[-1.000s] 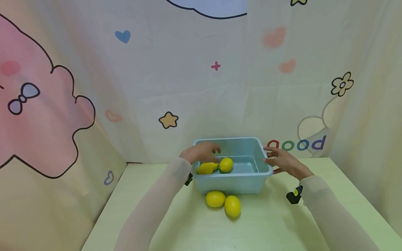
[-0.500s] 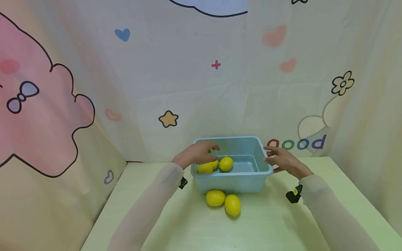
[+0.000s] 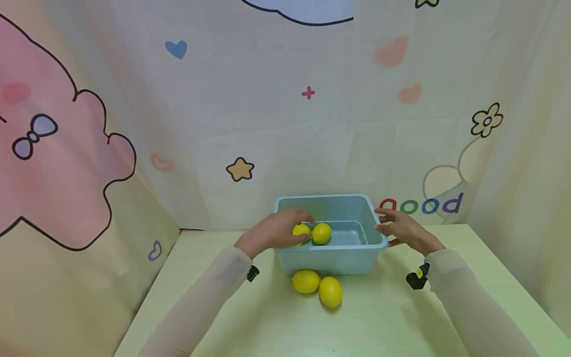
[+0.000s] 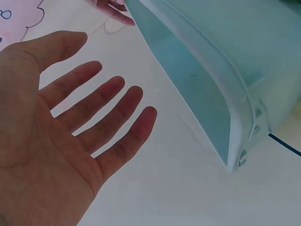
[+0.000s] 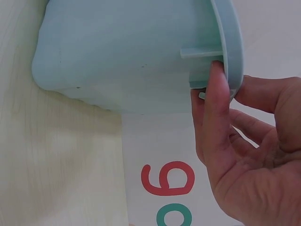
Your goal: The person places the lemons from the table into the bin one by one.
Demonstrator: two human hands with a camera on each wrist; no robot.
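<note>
A light blue plastic bin [image 3: 327, 260] stands on the table, with yellow lemons inside; one lemon [image 3: 321, 233] shows whole and another lemon [image 3: 301, 230] is partly covered by my left hand [image 3: 278, 229]. That hand hovers over the bin's left rim, palm down, fingers spread and holding nothing in the left wrist view. My right hand [image 3: 408, 232] grips the bin's right rim [image 5: 233, 47], fingers under its outer lip and thumb on the other side. Two more lemons lie in front of the bin, one sideways lemon [image 3: 306, 281] and one lemon [image 3: 330, 292] pointing forward.
A printed cloth [image 3: 285, 124] hangs close behind the bin and down both sides of the pale green table [image 3: 374, 322]. Black wrist cameras sit on both sleeves, one being the right camera [image 3: 417, 277].
My left hand has drawn back left and toward me, from over the bin's inside to its left rim, now covering a lemon seen before. The right hand and bin stay put.
</note>
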